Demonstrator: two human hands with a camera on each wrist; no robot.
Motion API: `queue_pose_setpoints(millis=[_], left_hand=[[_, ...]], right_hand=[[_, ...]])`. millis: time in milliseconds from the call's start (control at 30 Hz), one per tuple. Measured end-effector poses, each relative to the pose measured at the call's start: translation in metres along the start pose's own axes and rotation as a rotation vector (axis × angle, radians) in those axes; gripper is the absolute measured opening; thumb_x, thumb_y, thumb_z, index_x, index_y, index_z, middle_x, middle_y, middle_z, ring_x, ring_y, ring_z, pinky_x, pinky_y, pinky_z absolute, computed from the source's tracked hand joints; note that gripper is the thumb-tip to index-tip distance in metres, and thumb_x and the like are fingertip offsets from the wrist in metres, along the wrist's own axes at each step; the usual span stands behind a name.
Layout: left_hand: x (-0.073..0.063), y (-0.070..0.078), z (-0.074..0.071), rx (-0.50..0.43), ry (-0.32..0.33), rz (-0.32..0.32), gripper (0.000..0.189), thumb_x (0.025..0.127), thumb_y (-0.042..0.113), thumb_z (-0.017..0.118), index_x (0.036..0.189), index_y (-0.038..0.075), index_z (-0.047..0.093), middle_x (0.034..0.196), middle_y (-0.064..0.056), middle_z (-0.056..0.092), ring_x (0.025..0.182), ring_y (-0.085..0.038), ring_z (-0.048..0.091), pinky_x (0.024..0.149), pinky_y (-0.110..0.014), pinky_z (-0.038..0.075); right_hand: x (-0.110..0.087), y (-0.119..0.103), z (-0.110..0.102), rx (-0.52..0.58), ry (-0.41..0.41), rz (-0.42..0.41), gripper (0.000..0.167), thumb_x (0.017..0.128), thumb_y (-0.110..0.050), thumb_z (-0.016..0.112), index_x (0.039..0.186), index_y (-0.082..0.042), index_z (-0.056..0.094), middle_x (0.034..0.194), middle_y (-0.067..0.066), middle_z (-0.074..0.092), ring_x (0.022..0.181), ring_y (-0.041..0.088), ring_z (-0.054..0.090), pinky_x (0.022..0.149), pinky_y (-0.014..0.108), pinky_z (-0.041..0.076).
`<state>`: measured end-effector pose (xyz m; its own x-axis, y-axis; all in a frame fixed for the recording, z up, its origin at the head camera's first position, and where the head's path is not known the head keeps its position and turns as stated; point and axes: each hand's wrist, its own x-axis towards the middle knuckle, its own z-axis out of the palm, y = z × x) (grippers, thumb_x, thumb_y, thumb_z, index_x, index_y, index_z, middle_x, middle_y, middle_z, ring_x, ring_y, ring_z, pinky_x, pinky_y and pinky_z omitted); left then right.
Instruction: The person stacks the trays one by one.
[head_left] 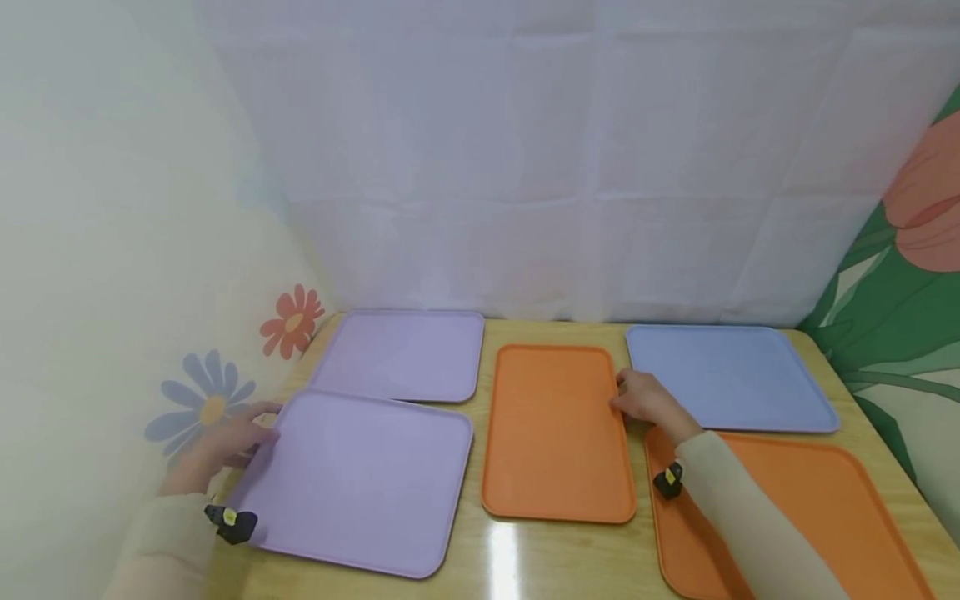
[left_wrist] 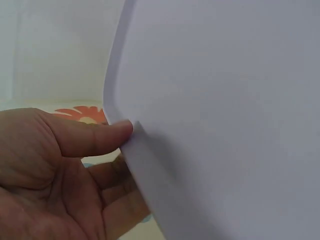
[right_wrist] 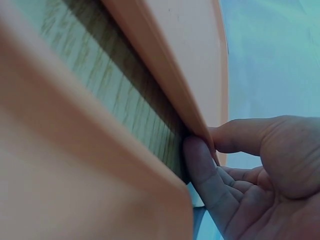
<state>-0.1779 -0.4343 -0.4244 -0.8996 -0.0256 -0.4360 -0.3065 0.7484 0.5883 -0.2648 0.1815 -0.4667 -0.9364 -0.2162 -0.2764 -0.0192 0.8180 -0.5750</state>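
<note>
Near right: large orange tray (head_left: 817, 500) | near left: front lilac tray (head_left: 360, 483), left hand (head_left: 231, 437) pinching its left edge | centre: small orange tray (head_left: 557, 437), right hand (head_left: 648, 397) pinching its right edge | far: rear lilac tray (head_left: 405, 354), blue tray (head_left: 731, 375)

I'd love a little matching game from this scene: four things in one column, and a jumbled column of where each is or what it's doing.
1. Left hand
2. Right hand
3. Blue tray
4. Red flower

A. On the left wall
B. Pinching the edge of the middle orange tray
C. Back right of the table
D. Pinching the edge of the nearer lilac tray

Pairs: 1-D, 2-B, 3-C, 4-A
</note>
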Motion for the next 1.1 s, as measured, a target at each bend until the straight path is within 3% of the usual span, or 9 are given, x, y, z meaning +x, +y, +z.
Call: queue_pose_setpoints(millis=[100, 333, 433, 567, 667, 767, 900, 1000, 1100], left_hand=[[-0.006, 0.005, -0.006, -0.033, -0.022, 0.027, 0.057, 0.101, 0.010, 0.051, 0.148, -0.010, 0.026, 0.137, -0.047, 0.037, 0.123, -0.059, 0.048, 0.091, -0.061, 0.054], [-0.019, 0.016, -0.013, -0.128, 0.002, 0.114, 0.057, 0.104, 0.011, 0.050, 0.151, -0.009, 0.025, 0.129, -0.035, 0.055, 0.113, -0.040, 0.060, 0.090, -0.052, 0.056], [-0.024, 0.023, -0.011, -0.140, 0.036, 0.129, 0.060, 0.105, 0.017, 0.052, 0.154, -0.006, 0.026, 0.135, -0.035, 0.053, 0.116, -0.043, 0.060, 0.092, -0.051, 0.056], [-0.031, 0.040, -0.007, -0.141, 0.069, 0.131, 0.064, 0.106, 0.026, 0.052, 0.157, -0.002, 0.024, 0.143, -0.037, 0.045, 0.126, -0.050, 0.053, 0.098, -0.056, 0.053], [-0.032, 0.053, -0.002, -0.184, 0.057, 0.173, 0.066, 0.106, 0.028, 0.052, 0.158, -0.001, 0.022, 0.144, -0.036, 0.045, 0.125, -0.048, 0.054, 0.099, -0.054, 0.053], [-0.029, 0.062, 0.005, -0.254, 0.041, 0.241, 0.065, 0.106, 0.024, 0.053, 0.157, -0.003, 0.023, 0.139, -0.035, 0.049, 0.118, -0.040, 0.061, 0.095, -0.047, 0.057], [-0.023, 0.074, 0.019, -0.334, 0.043, 0.292, 0.062, 0.106, 0.017, 0.051, 0.156, -0.006, 0.022, 0.135, -0.033, 0.052, 0.108, -0.027, 0.065, 0.089, -0.038, 0.059], [-0.019, 0.084, 0.032, -0.386, 0.045, 0.312, 0.061, 0.106, 0.013, 0.049, 0.155, -0.008, 0.019, 0.135, -0.035, 0.050, 0.105, -0.021, 0.065, 0.087, -0.035, 0.059], [-0.017, 0.095, 0.044, -0.426, 0.052, 0.326, 0.060, 0.106, 0.011, 0.048, 0.154, -0.009, 0.018, 0.135, -0.035, 0.049, 0.102, -0.017, 0.065, 0.085, -0.032, 0.059]], right_hand=[[-0.001, 0.000, -0.001, -0.003, -0.001, -0.007, 0.048, 0.094, -0.011, 0.064, 0.131, 0.015, 0.049, 0.116, 0.031, 0.063, 0.076, 0.022, 0.068, 0.070, 0.035, 0.058], [-0.003, 0.000, -0.003, -0.003, 0.000, -0.027, 0.052, 0.094, -0.015, 0.065, 0.133, 0.015, 0.050, 0.116, 0.030, 0.063, 0.078, 0.022, 0.068, 0.076, 0.039, 0.057], [-0.008, 0.001, -0.006, 0.033, 0.004, -0.035, 0.055, 0.094, -0.018, 0.065, 0.136, 0.014, 0.048, 0.116, 0.029, 0.065, 0.078, 0.020, 0.069, 0.078, 0.040, 0.056], [-0.019, 0.000, -0.010, 0.114, 0.012, -0.041, 0.057, 0.097, -0.020, 0.062, 0.143, 0.011, 0.044, 0.115, 0.024, 0.066, 0.078, 0.018, 0.068, 0.070, 0.036, 0.056], [-0.029, 0.000, -0.014, 0.163, 0.044, -0.068, 0.055, 0.099, -0.020, 0.060, 0.144, 0.008, 0.045, 0.111, 0.019, 0.067, 0.079, 0.019, 0.067, 0.067, 0.033, 0.054], [-0.036, 0.000, -0.016, 0.257, 0.067, -0.134, 0.051, 0.100, -0.016, 0.059, 0.141, 0.011, 0.046, 0.110, 0.022, 0.066, 0.085, 0.026, 0.069, 0.071, 0.036, 0.058], [-0.043, 0.001, -0.016, 0.507, 0.006, -0.209, 0.050, 0.102, -0.007, 0.055, 0.142, 0.018, 0.038, 0.125, 0.036, 0.058, 0.103, 0.035, 0.069, 0.088, 0.045, 0.060], [-0.047, 0.002, -0.015, 0.665, -0.053, -0.208, 0.053, 0.104, -0.009, 0.054, 0.145, 0.017, 0.034, 0.137, 0.039, 0.049, 0.111, 0.033, 0.068, 0.095, 0.045, 0.057], [-0.051, 0.000, -0.012, 0.754, -0.082, -0.196, 0.059, 0.105, -0.018, 0.056, 0.148, 0.014, 0.032, 0.144, 0.037, 0.046, 0.113, 0.026, 0.068, 0.099, 0.042, 0.055]])
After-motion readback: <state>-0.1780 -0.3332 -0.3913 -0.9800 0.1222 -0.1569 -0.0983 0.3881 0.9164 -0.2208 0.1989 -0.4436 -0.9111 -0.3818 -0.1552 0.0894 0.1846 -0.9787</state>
